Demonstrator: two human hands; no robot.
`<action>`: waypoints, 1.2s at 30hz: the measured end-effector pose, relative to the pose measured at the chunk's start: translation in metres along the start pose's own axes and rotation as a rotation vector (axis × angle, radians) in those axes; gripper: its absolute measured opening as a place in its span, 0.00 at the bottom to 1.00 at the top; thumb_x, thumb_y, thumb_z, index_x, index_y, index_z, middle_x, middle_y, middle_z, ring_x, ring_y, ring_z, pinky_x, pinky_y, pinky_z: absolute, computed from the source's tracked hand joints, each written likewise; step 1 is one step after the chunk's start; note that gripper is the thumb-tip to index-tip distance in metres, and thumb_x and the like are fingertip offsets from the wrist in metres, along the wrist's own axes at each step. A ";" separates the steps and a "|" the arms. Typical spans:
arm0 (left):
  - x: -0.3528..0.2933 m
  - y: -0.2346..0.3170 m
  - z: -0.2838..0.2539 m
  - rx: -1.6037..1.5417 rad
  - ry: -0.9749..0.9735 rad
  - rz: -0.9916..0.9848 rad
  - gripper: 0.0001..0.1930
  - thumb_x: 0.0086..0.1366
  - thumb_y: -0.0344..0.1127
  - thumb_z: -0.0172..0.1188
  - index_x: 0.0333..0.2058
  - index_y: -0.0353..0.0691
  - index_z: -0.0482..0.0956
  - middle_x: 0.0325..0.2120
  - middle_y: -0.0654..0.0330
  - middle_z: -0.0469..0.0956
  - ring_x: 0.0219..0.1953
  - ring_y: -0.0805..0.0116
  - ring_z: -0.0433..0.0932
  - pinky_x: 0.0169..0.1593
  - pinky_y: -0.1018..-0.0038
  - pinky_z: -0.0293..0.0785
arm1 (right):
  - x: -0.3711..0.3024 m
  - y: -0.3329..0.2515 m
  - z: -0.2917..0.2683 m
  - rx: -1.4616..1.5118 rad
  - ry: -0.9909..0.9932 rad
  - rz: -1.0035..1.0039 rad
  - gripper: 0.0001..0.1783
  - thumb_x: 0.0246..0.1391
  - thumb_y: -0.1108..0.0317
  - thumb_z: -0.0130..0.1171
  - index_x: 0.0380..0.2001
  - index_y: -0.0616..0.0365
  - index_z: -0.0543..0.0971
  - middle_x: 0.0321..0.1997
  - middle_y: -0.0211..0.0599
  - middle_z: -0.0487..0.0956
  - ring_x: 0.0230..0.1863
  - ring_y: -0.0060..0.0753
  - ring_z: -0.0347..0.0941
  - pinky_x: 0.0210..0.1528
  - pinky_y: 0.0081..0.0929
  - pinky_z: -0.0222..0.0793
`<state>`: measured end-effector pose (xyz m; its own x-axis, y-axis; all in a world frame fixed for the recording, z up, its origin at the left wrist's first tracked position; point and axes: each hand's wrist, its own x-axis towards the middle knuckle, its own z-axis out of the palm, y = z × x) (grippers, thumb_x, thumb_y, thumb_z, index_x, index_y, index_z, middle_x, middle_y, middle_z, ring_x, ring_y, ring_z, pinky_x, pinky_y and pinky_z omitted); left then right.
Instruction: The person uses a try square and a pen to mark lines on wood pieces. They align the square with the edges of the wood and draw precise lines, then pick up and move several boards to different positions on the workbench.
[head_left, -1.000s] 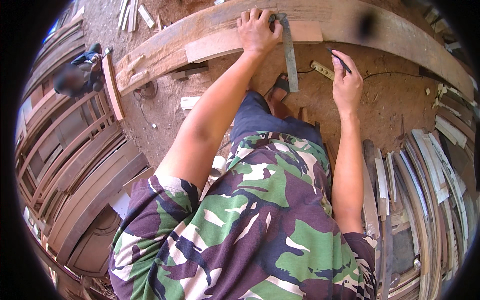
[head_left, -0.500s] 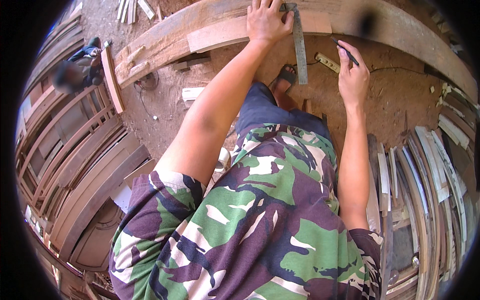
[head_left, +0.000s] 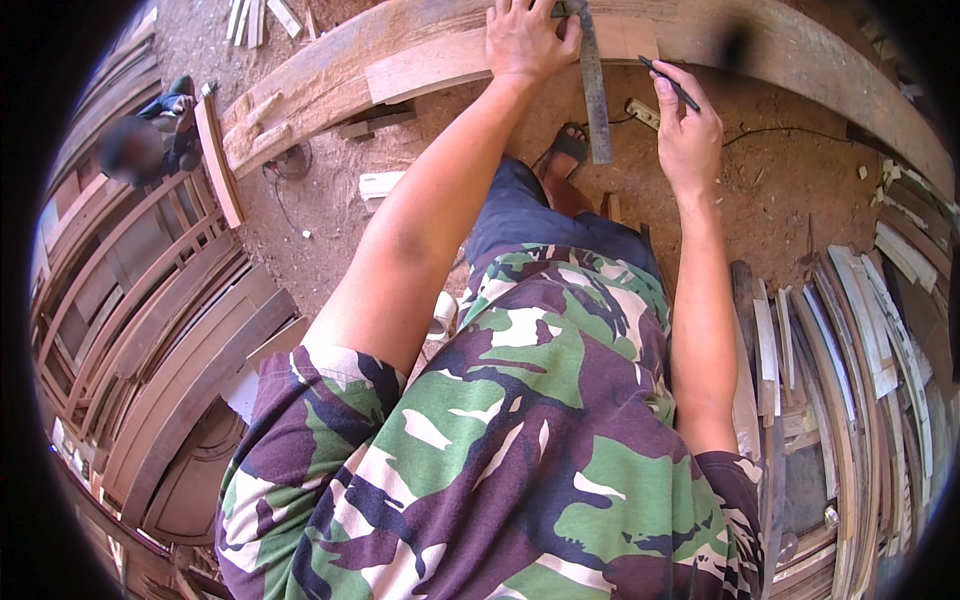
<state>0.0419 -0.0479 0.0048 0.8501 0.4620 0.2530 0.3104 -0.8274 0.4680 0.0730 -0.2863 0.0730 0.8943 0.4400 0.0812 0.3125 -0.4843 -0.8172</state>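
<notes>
Steadying the placed try square [head_left: 594, 95] across the plank [head_left: 425, 70], left hand [head_left: 528, 42] is showing unclear closure; right hand [head_left: 690, 138] is gripping a pen [head_left: 674, 84]; marking is seemingly pending.

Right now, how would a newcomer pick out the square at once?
Find the long beam curving across the top of the view, then the pale board along its near edge. The left hand is over that board; the square is just right of it. Unlike its wooden neighbours, it is slim grey metal.
</notes>
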 end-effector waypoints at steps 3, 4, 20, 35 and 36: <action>0.000 -0.001 0.000 -0.003 0.001 0.002 0.18 0.64 0.47 0.68 0.45 0.42 0.81 0.46 0.47 0.79 0.55 0.43 0.76 0.58 0.49 0.74 | 0.002 -0.003 0.006 0.043 -0.041 0.006 0.16 0.79 0.56 0.60 0.57 0.52 0.87 0.54 0.44 0.90 0.53 0.48 0.89 0.55 0.36 0.81; 0.000 -0.001 0.001 -0.005 0.004 0.003 0.18 0.64 0.47 0.68 0.45 0.42 0.81 0.46 0.47 0.79 0.55 0.43 0.76 0.58 0.49 0.74 | 0.003 -0.003 0.008 0.057 -0.058 0.007 0.16 0.79 0.56 0.60 0.57 0.52 0.87 0.55 0.45 0.90 0.53 0.47 0.89 0.56 0.36 0.81; 0.001 -0.001 0.002 0.025 0.002 -0.010 0.19 0.63 0.48 0.69 0.45 0.42 0.81 0.45 0.47 0.79 0.54 0.42 0.77 0.57 0.49 0.75 | 0.018 0.006 0.037 0.057 -0.131 -0.084 0.16 0.76 0.62 0.62 0.60 0.52 0.87 0.56 0.48 0.89 0.55 0.56 0.87 0.58 0.43 0.80; 0.003 -0.002 -0.002 0.004 -0.027 0.025 0.20 0.65 0.47 0.68 0.49 0.39 0.79 0.49 0.44 0.78 0.56 0.40 0.76 0.59 0.47 0.74 | 0.023 0.028 0.032 -0.010 -0.006 -0.186 0.17 0.81 0.57 0.55 0.61 0.50 0.85 0.56 0.41 0.89 0.56 0.50 0.86 0.62 0.44 0.77; 0.003 -0.002 -0.006 0.005 -0.049 0.024 0.20 0.66 0.46 0.68 0.49 0.39 0.79 0.48 0.44 0.78 0.56 0.40 0.76 0.59 0.47 0.73 | 0.023 0.032 0.033 -0.083 -0.008 -0.217 0.16 0.81 0.57 0.55 0.61 0.49 0.85 0.57 0.40 0.89 0.57 0.49 0.85 0.63 0.45 0.76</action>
<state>0.0408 -0.0432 0.0101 0.8769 0.4261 0.2224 0.2918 -0.8397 0.4580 0.0929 -0.2671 0.0296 0.8009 0.5465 0.2447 0.5224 -0.4380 -0.7316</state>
